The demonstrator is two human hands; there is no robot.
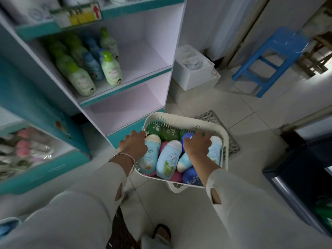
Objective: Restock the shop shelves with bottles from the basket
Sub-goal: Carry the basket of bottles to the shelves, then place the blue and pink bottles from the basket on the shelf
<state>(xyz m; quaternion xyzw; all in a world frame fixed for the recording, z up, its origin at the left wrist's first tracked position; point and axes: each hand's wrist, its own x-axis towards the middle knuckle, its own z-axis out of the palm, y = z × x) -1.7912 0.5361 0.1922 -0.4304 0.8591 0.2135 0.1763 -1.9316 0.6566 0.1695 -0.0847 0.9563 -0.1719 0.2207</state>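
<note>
The person is standing over a white plastic basket (179, 118), which is sitting low in front of the bottom right corner of a white shelf unit (143, 79) with teal edging. The left hand (133, 145) is gripping the basket's left rim, fingers curled over the edge, with a thin bangle (125, 156) circling the wrist. The right hand (196, 145) is reaching down into the far right part of the basket, its fingers bent over a dark-blue bottle (186, 138); whether they are actually closing on it cannot be told.

Inside the basket, two light-blue bottles (168, 159) with white caps are lying side by side along the left half. A dark-green bottle (161, 131) with a paw print is lying against the far wall, and pink bottles (163, 146) are showing underneath. Another light-blue bottle is leaning against the right wall.

On the unit's middle shelf, green-capped bottles (111, 69) and blue bottles (92, 64) are standing in rows at the left end, some reaching the front edge.

A grey lattice panel (212, 118) is lying on the tiled floor just behind the basket. A white box (194, 69) is sitting right of the shelf unit, and a blue plastic stool (276, 56) is standing farther right.
</note>
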